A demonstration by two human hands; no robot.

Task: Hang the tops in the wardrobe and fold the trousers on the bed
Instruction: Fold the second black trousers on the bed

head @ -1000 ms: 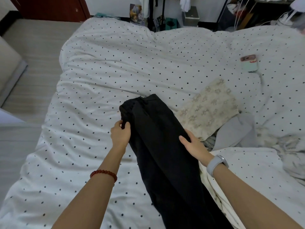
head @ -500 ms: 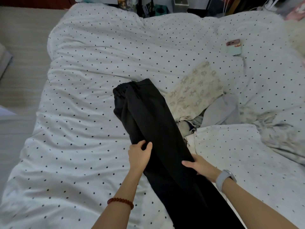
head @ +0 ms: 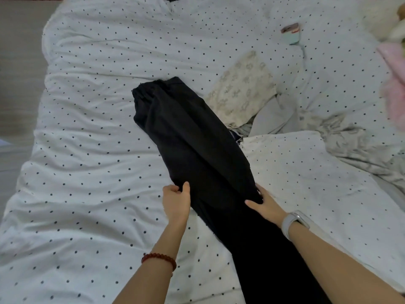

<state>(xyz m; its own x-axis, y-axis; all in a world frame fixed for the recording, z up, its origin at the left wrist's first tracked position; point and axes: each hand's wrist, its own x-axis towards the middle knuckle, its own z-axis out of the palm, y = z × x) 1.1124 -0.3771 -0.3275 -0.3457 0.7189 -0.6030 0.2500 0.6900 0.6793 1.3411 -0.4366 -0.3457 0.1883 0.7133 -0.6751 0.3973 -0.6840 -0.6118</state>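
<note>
Trousers (head: 192,139) gripped at mid-length from both sides. Left hand (head: 176,199) pinching the left edge of the black cloth, thumb on top and fingers curled under. Right hand (head: 266,205) holding the opposite edge, thumb laid over the cloth, fingers tucked round the side, though how deep under cannot be told. Both grips narrow and closed on fabric, roughly level with each other across the width.

Long axis running diagonally: waistband far and to the left, beyond both hands; legs coming back toward the body and off the lower edge of view, ends hidden. Probably a fold across that axis next, so hems up to waistband or the reverse; neither hand clearly nearer.

Lying flat on the dotted bed (head: 87,128), legs stacked one on the other, elastic waist gathered, cloth dark, soft, lightly creased. Just beside the upper right edge, a pale patterned garment (head: 243,91).
</note>
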